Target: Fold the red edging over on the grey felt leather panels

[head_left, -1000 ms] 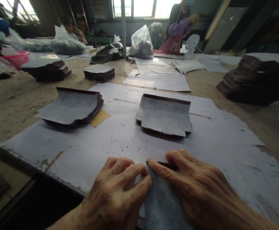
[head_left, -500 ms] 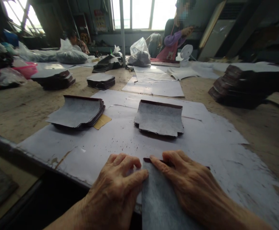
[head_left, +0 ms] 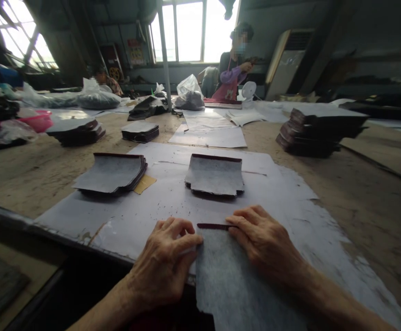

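A grey-backed sheet [head_left: 228, 280] with a dark red folded top edge [head_left: 212, 226] lies at the near edge of the table and hangs over it. My left hand [head_left: 166, 262] has its fingers curled, and its thumb presses against the sheet's left edge. My right hand [head_left: 262, 239] lies flat on the sheet's upper right corner, fingertips at the red fold. Just beyond my hands a small stack of the same grey pieces [head_left: 214, 174] sits on white paper [head_left: 159, 207].
A fanned stack of grey pieces [head_left: 112, 172] lies left, partly on a yellow scrap [head_left: 145, 184]. A tall dark stack [head_left: 316, 131] stands at right and lower stacks [head_left: 76, 128] at far left. A person in an apron [head_left: 233, 76] works at the far end.
The view has tilted up and drawn back. My hands have moved apart, so more of the sheet and its red top fold shows between them.
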`<action>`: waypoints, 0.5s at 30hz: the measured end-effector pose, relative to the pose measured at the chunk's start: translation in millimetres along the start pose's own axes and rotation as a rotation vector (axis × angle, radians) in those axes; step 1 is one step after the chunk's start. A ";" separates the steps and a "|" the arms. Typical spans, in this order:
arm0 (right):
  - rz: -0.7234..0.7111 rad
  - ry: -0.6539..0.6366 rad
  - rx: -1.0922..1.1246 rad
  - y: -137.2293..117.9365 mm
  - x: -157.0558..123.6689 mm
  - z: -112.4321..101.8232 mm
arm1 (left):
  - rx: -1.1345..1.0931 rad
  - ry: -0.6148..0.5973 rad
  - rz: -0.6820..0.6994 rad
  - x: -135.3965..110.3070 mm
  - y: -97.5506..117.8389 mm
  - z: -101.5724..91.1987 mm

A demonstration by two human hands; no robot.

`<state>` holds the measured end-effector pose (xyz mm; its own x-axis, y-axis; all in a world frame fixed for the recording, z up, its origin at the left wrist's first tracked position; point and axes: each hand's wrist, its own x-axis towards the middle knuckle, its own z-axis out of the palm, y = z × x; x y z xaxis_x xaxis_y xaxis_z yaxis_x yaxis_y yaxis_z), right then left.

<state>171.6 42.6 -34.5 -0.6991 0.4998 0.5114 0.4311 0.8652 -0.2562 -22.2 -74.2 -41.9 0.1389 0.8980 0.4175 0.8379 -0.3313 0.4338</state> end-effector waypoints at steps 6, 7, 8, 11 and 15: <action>0.107 -0.179 -0.057 -14.8 6.5 -8.3 | -0.068 0.051 -0.106 -2.1 -12.3 3.1; 0.090 -0.165 -0.052 -19.1 6.6 -8.0 | -0.078 0.052 -0.086 -0.3 -14.7 2.7; 0.060 -0.129 -0.048 -23.5 6.0 -6.5 | -0.085 0.051 -0.045 2.0 -16.4 2.2; -0.058 0.056 -0.038 -34.3 2.4 4.9 | -0.087 0.056 0.108 8.3 -16.1 2.6; -0.174 0.210 -0.081 -37.5 0.9 12.9 | 0.099 0.150 0.245 10.3 -8.9 8.7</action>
<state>147.4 11.1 -35.1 -0.6369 0.3175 0.7025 0.3649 0.9269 -0.0881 -23.7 -59.4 -48.4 0.2694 0.7397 0.6167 0.8377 -0.4959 0.2287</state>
